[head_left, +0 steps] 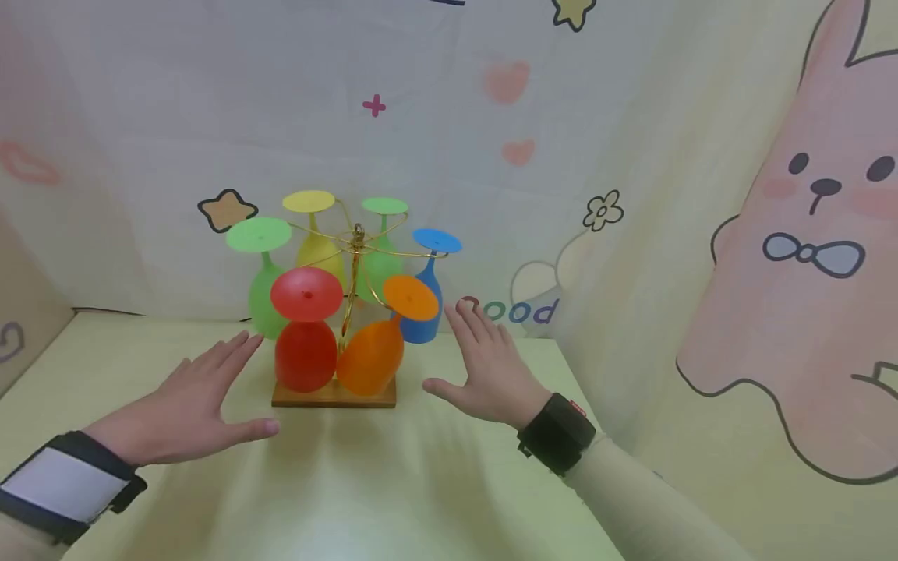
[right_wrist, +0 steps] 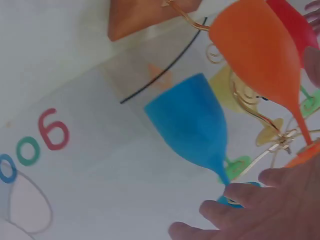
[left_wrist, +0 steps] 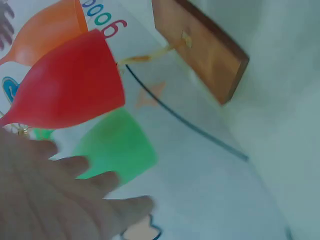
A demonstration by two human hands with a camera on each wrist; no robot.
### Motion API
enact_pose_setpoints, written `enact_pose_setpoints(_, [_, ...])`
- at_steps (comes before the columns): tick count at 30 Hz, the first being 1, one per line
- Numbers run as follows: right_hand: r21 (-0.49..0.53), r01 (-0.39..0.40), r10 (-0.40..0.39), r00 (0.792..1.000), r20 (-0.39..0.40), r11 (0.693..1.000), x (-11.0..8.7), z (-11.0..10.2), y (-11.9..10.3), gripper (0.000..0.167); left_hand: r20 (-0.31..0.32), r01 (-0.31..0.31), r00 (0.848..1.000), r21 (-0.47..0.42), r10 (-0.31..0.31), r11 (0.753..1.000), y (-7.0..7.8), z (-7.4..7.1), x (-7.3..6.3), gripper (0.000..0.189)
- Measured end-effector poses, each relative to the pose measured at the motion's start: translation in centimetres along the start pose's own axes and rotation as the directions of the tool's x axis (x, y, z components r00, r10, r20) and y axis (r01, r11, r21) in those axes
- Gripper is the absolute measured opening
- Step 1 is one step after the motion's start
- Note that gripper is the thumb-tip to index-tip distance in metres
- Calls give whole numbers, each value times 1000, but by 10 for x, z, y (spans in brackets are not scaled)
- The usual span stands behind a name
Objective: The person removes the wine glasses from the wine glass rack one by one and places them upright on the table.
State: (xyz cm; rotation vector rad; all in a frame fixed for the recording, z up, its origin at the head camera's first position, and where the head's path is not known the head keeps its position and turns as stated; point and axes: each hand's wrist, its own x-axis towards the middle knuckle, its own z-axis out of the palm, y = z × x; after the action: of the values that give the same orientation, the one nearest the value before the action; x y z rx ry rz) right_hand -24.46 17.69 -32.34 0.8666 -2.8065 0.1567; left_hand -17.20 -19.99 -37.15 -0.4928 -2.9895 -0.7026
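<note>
A gold wire rack [head_left: 348, 312] on a wooden base [head_left: 288, 400] carries several plastic goblets, hung upside down by their feet. At the front hang a red goblet [head_left: 305, 357] and an orange goblet [head_left: 370, 358], the orange one tilted. A blue goblet [head_left: 421, 331] is on the right, a yellow goblet [head_left: 319, 253] at the back. One green goblet [head_left: 266, 300] hangs left, another green goblet [head_left: 381, 265] behind. My left hand [head_left: 185, 401], fingers spread, is held left of the rack, holding nothing. On its right, my right hand [head_left: 494, 374] is likewise empty with straight fingers.
The rack stands on a pale table [head_left: 337, 499] near a back wall cloth [head_left: 435, 140] printed with stars and hearts. A side cloth [head_left: 772, 335] with a pink rabbit hangs along the right. Each wrist wears a dark band.
</note>
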Motion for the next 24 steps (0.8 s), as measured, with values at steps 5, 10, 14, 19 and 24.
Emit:
enact_pose_setpoints(5, [-24,99,-101,988,-118,995,7,-20,-16,106,-60,-35,998,-245,21,969,4,7,1,118])
enact_pose_setpoints(10, [-55,227,-233,946,-226,972,20,-31,-52,98,-72,16,996,-355,-44,935,4,10,1,115])
enact_pose_setpoints(14, [-116,307,-327,910,-255,945,28,-34,-80,94,-61,19,997,-373,-44,927,2,12,5,115])
enact_pose_setpoints(19, [-203,338,-380,896,-230,919,40,-43,-95,92,-73,-19,997,-361,-8,933,5,9,13,115])
enact_pose_setpoints(24, [-209,375,-410,899,-156,903,48,-49,-100,84,-77,-66,996,-366,41,928,10,4,22,113])
